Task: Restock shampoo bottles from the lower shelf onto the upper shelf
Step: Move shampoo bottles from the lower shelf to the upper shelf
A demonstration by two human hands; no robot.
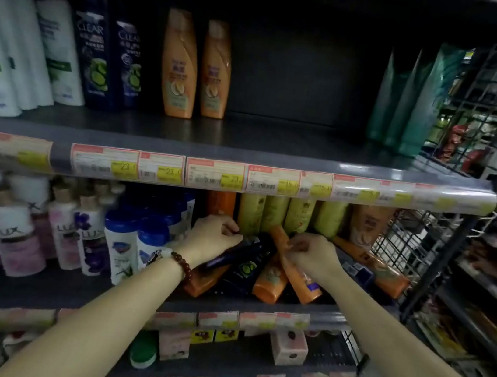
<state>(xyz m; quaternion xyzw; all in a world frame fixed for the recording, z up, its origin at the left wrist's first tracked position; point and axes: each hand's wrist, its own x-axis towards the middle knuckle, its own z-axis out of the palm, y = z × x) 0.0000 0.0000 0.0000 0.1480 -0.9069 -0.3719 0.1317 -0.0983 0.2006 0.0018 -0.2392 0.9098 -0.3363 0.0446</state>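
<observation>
Both bare forearms reach in: left hand (215,234) grips a dark plastic shampoo bottle (243,251); right hand (311,253), just beside, pinches a slanted orange plastic bottle (299,275).

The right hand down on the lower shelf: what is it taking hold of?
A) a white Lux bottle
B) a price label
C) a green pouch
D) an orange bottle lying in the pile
D: the right hand has its fingers pinched on an orange bottle that lies tilted among the toppled bottles on the lower shelf, beside the left hand gripping a dark bottle.
</observation>
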